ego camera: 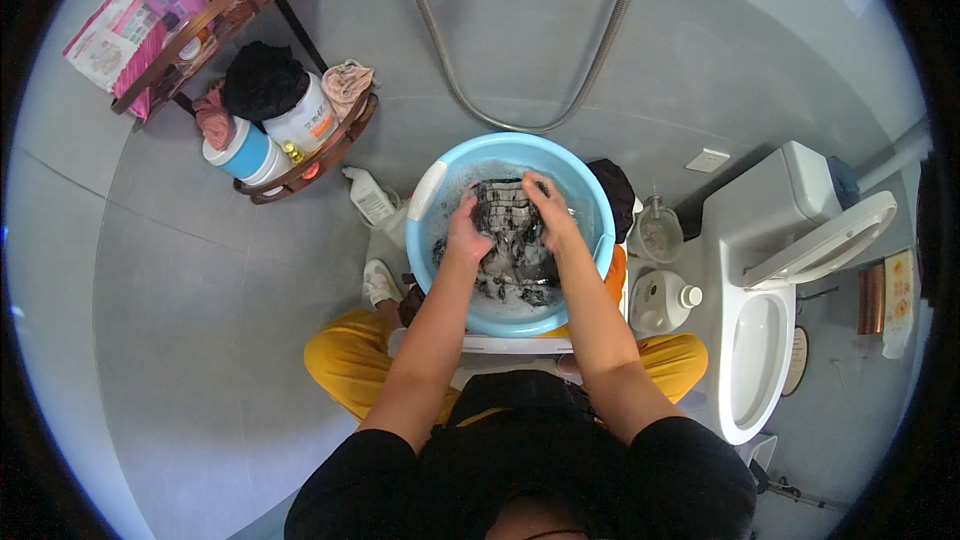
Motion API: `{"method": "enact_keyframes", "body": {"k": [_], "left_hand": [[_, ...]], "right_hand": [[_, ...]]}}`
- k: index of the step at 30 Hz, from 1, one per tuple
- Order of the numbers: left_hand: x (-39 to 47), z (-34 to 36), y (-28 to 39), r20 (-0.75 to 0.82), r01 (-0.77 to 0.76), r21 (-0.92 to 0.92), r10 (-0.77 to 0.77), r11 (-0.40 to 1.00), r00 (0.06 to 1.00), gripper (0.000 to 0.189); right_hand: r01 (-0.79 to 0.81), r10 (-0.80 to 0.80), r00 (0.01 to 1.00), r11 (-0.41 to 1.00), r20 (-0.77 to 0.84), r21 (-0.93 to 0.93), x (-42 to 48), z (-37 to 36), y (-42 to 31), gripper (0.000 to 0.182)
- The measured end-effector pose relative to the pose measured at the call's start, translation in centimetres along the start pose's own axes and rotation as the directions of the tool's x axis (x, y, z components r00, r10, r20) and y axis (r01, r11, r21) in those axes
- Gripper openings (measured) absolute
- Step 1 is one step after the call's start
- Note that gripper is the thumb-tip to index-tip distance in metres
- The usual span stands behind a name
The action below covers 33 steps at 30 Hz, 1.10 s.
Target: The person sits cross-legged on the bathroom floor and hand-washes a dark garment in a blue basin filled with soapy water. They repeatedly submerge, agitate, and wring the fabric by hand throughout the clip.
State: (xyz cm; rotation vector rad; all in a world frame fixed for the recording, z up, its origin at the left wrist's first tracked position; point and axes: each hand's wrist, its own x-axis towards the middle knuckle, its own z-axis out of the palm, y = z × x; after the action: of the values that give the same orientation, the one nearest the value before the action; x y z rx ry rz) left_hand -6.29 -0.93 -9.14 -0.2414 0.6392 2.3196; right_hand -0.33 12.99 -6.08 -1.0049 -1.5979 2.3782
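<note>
A light blue plastic basin [491, 328] with white handle grips stands in front of me, holding sudsy water. A dark, wet garment [510, 229] with a ribbed, gathered band at its far end lies in the suds. My left hand [469, 229] grips the garment's left edge, thumb on top and fingers hidden beneath. At the opposite edge, my right hand [550, 210] holds the same band, its fingers curled over the far corner. Foam covers part of the cloth between my wrists.
A white toilet [757, 360] with its lid raised stands to the right. Beside the basin sit a white jug [664, 301] and dark cloth [611, 187]. A white bottle [371, 199] is at left, below a corner shelf [322, 157] full of containers. A metal shower hose [517, 127] hangs beyond.
</note>
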Motion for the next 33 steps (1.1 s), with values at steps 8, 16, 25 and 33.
{"method": "enact_keyframes", "body": {"k": [8, 16, 25, 33], "left_hand": [[0.5, -1.4, -1.5, 0.09, 0.252, -0.079, -0.245, 0.964, 0.965, 0.036], [-1.4, 3.8, -3.6, -0.27, 0.11, 0.165, -0.062, 0.98, 0.961, 0.018], [-0.9, 2.5, -2.7, 0.236, 0.303, 0.034, -0.302, 0.953, 0.924, 0.025], [-2.1, 6.7, 0.4, -0.309, 0.24, 0.375, -0.124, 0.896, 0.943, 0.076]], "right_hand": [[0.764, -0.869, 0.457, 0.275, 0.188, -0.584, -9.0, 6.2, 1.0, 0.019], [0.532, -0.769, 0.638, 0.479, -0.042, -0.698, -4.4, 3.6, 0.5, 0.011], [0.71, -0.902, 0.428, 0.3, 0.052, -0.637, -4.0, 4.8, 1.6, 0.009], [0.211, -0.273, 0.95, 0.918, -0.152, -0.335, 3.1, -2.7, 1.5, 0.034]]}}
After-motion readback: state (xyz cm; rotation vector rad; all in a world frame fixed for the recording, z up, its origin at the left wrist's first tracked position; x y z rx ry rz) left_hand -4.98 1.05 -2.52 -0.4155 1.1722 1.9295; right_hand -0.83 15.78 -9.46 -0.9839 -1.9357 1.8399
